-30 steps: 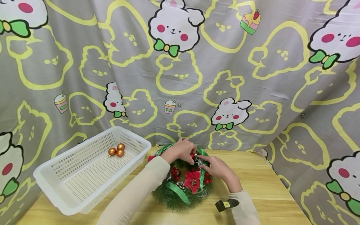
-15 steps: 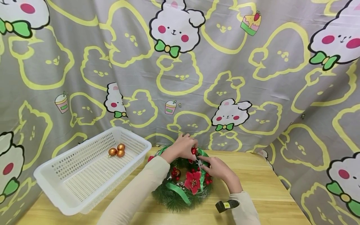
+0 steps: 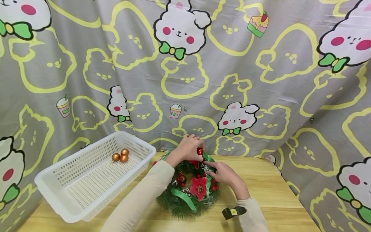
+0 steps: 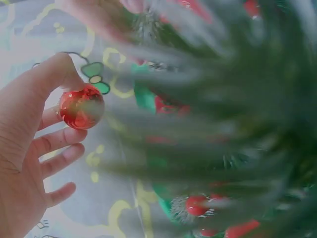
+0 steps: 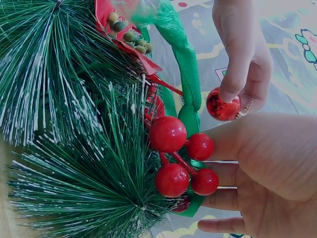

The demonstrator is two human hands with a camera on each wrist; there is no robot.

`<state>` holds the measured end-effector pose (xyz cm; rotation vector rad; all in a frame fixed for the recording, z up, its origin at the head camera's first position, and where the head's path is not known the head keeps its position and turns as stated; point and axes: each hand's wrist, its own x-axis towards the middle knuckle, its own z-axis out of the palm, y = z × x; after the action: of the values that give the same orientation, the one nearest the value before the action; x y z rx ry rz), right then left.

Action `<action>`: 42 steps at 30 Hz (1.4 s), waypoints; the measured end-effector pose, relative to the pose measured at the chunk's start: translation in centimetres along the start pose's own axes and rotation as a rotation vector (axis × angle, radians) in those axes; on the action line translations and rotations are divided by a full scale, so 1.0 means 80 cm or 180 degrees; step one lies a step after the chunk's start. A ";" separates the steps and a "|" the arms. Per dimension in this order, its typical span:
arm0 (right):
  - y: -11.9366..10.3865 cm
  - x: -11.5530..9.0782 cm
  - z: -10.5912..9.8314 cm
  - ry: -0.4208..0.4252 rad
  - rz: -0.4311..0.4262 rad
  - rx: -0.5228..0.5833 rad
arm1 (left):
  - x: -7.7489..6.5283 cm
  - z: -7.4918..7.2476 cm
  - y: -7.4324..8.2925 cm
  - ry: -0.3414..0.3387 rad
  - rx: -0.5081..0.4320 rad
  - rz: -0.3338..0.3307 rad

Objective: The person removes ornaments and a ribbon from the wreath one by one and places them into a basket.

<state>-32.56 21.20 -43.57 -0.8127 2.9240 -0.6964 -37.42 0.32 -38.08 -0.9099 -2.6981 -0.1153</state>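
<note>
My left hand point(image 3: 189, 150) pinches a shiny red ball ornament point(image 3: 200, 151) between thumb and fingers, above the far side of the Christmas wreath point(image 3: 185, 206). In the left wrist view the red ball stands apart from the greenery, its other fingers spread loosely. My right hand point(image 3: 224, 174) grips the wreath's right side with thumb and forefinger; their tips are partly hidden behind red berries point(image 5: 168, 134) and a green ribbon point(image 5: 185, 64) in the right wrist view. Red poinsettia flowers point(image 3: 198, 188) decorate the wreath.
On the left, a white perforated plastic basket point(image 3: 66, 209) holds three copper-coloured balls point(image 3: 124, 158). Both basket and wreath rest on a wooden table point(image 3: 269, 199). A patterned grey curtain point(image 3: 191, 87) hangs close behind. A black strap device point(image 3: 233, 212) sits at the right wrist.
My left hand has risen slightly away from the wreath with the red ball, which now shows more clearly. The right hand has stayed at the wreath's right side.
</note>
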 end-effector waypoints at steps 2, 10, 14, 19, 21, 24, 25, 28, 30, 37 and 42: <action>0.000 0.000 0.000 -0.0002 -0.0001 0.0015 | 0.000 -0.005 -0.001 0.0023 -0.0037 -0.0011; -0.002 -0.002 0.000 0.0001 -0.0070 0.0029 | -0.003 -0.038 -0.008 0.0166 -0.0173 0.0011; -0.002 -0.003 -0.001 -0.0018 -0.0042 0.0052 | -0.006 -0.057 -0.016 0.0271 -0.0271 -0.0022; -0.002 -0.003 0.000 -0.0023 -0.0012 0.0048 | -0.011 -0.079 -0.028 0.0407 -0.0380 -0.0123; -0.002 -0.004 0.000 -0.0017 -0.0013 0.0028 | -0.014 -0.087 -0.033 0.0447 -0.0392 -0.0160; -0.003 -0.004 0.001 -0.0007 -0.0018 0.0016 | -0.018 -0.096 -0.040 0.0486 -0.0431 -0.0216; -0.003 -0.004 0.002 -0.0004 -0.0016 0.0017 | -0.020 -0.099 -0.043 0.0494 -0.0427 -0.0234; -0.002 -0.004 0.003 0.0000 -0.0011 0.0028 | -0.026 -0.106 -0.053 0.0528 -0.0423 -0.0276; -0.003 -0.003 0.003 0.0003 -0.0009 0.0038 | -0.032 -0.110 -0.061 0.0546 -0.0424 -0.0311; -0.005 -0.003 0.003 -0.0022 0.0017 0.0054 | -0.057 -0.124 -0.100 0.0582 -0.0385 -0.0553; -0.005 -0.004 0.002 0.0007 0.0014 0.0030 | -0.079 -0.133 -0.128 0.0552 -0.0334 -0.0671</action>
<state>-32.07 21.02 -43.59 -0.8047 2.9212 -0.7106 -36.22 -13.30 -29.60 -0.6091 -2.6364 -0.3657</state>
